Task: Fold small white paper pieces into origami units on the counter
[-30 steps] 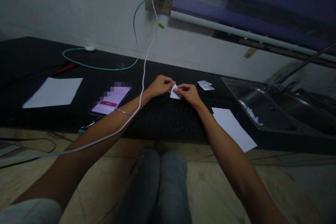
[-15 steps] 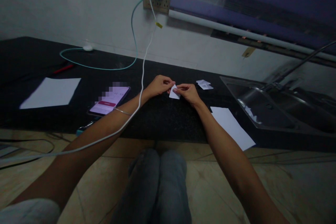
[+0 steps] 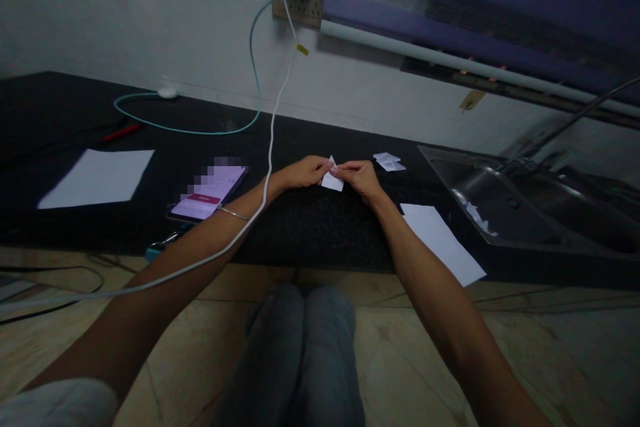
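Note:
A small folded piece of white paper (image 3: 332, 182) is pinched between both hands above the black counter. My left hand (image 3: 309, 171) grips its left edge, thumb and fingers closed on it. From the other side, my right hand (image 3: 359, 176) holds its right edge with the thumb pressed on the front. The paper comes to a point at the top and has a wider lower end. Beyond my right hand lie several small folded white paper pieces (image 3: 389, 161). A larger white sheet (image 3: 440, 240) lies beside my right forearm.
Left on the counter (image 3: 310, 233) are a white sheet (image 3: 100, 177), a lit phone (image 3: 210, 190) and a red pen (image 3: 121, 133). A white cable (image 3: 271, 147) crosses over my left forearm from the wall socket (image 3: 300, 3). A metal sink (image 3: 500, 207) is at right.
The left fingers have moved down and closed flatter over the paper's left edge. The paper's top point now shows above the fingertips; the right hand has hardly moved.

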Available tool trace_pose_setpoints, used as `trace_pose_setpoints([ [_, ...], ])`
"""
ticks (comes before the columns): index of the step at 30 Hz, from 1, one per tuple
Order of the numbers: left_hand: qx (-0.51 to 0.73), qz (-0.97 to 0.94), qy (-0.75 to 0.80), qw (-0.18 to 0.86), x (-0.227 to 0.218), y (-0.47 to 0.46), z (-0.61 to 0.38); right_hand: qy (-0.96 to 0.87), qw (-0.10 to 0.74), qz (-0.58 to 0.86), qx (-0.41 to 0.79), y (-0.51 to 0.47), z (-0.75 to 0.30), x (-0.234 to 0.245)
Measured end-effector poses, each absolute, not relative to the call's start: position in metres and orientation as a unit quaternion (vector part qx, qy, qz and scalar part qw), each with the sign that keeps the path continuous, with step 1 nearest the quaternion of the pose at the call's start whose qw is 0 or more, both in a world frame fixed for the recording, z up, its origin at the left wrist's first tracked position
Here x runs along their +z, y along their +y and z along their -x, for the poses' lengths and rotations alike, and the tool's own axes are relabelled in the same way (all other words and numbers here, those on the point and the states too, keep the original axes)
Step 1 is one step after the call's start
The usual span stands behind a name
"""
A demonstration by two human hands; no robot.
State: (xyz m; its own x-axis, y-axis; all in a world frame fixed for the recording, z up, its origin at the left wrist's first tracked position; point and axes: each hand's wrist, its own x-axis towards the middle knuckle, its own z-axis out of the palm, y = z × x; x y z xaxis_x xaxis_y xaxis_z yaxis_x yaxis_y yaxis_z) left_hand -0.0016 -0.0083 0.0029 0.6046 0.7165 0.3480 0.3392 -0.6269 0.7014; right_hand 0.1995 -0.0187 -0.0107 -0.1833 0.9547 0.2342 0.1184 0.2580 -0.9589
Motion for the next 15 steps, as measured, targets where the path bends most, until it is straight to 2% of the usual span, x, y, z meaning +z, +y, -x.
trace_pose_setpoints([
  [4,0.317,-0.862,0.288,0.27,0.001,-0.007,0.004,-0.642,0.473,0.418,0.435,-0.02,-0.199,-0.006],
  [15,0.275,-0.869,0.261,0.317,0.001,-0.009,0.004,-0.662,0.463,0.402,0.431,-0.025,-0.196,-0.001],
])
